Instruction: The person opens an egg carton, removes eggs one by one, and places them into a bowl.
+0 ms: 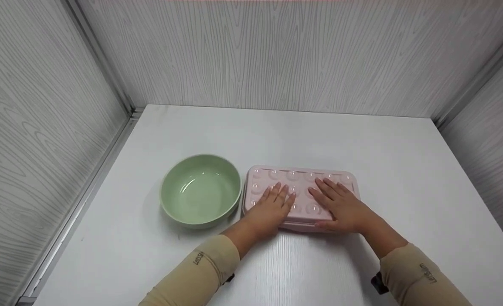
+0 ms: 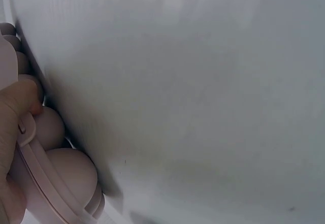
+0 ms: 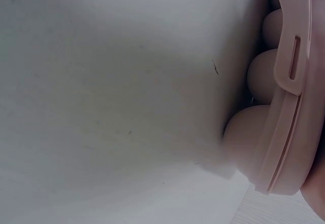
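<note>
A pink egg box (image 1: 293, 175) lies on the table, its lid covered in rows of round bumps. My left hand (image 1: 270, 210) rests on the left part of the lid with fingers spread. On the right part lies my right hand (image 1: 342, 209), fingers straight and thumb toward the near edge. In the left wrist view, the left thumb (image 2: 25, 99) touches the box's side beside a latch tab (image 2: 28, 130). The right wrist view shows another latch tab (image 3: 292, 66) over the rounded egg cups (image 3: 249, 132). The lid looks closed.
A round green bowl (image 1: 200, 193) stands close to the left of the egg box. The white table (image 1: 285, 131) is bordered by wood-grain panels at the back (image 1: 268, 55), left (image 1: 34, 127) and right (image 1: 485, 123).
</note>
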Motion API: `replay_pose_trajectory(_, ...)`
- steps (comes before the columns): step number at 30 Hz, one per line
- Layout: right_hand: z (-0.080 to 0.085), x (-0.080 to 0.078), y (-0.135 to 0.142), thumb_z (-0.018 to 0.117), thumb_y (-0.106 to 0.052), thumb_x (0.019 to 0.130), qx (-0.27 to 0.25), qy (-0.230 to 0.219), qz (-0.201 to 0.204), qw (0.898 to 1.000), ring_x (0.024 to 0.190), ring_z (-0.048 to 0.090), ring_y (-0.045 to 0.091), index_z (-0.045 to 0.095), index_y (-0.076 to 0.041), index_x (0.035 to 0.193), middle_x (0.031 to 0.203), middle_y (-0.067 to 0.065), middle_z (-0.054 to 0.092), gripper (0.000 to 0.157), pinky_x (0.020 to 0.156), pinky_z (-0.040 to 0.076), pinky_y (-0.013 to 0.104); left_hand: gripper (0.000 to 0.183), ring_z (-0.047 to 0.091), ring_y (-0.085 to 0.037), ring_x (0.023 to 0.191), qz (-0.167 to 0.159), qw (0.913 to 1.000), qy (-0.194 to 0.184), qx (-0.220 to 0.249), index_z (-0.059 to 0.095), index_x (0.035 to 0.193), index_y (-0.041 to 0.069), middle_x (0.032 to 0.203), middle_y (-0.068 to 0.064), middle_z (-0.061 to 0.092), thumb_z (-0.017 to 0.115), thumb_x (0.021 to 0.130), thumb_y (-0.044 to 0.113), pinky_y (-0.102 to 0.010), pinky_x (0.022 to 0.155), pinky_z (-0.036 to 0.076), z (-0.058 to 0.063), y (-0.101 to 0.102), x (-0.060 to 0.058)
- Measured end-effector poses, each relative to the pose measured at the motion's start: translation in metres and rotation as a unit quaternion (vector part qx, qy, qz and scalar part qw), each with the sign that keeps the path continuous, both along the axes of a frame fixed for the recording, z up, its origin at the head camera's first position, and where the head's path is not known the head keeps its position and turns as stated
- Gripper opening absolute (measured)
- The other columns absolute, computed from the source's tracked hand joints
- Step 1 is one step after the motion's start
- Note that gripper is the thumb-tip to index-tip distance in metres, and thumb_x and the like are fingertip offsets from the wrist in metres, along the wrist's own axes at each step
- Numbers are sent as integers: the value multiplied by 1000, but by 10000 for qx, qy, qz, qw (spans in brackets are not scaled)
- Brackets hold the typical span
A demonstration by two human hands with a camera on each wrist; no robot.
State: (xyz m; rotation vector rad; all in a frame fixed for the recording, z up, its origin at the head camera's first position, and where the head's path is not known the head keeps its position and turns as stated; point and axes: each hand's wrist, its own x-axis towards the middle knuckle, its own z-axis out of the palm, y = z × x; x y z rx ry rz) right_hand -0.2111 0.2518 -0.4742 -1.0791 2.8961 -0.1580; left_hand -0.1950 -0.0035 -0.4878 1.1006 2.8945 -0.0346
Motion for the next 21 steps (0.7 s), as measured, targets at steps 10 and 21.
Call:
replay_pose_trajectory(10, 0, -1, 1, 42, -74, 77, 28, 38, 60, 10000, 140, 7, 25, 14, -20, 147, 153, 5, 9, 93, 110, 11, 47, 96, 0, -33, 138, -38, 10000, 55, 11, 9, 147, 10, 151, -18, 7, 67, 71, 9, -45, 111, 4, 2, 0, -1)
replay_pose_trajectory(21, -1, -1, 1, 47, -76, 72, 145, 80, 66, 9998, 139, 7, 27, 15, -19, 147, 153, 7, 10, 99, 110, 12, 48, 95, -1, -33, 138, -27, 10000, 41, 38, 9, 147, 10, 151, -18, 6, 65, 70, 7, -45, 111, 4, 1, -1, 0)
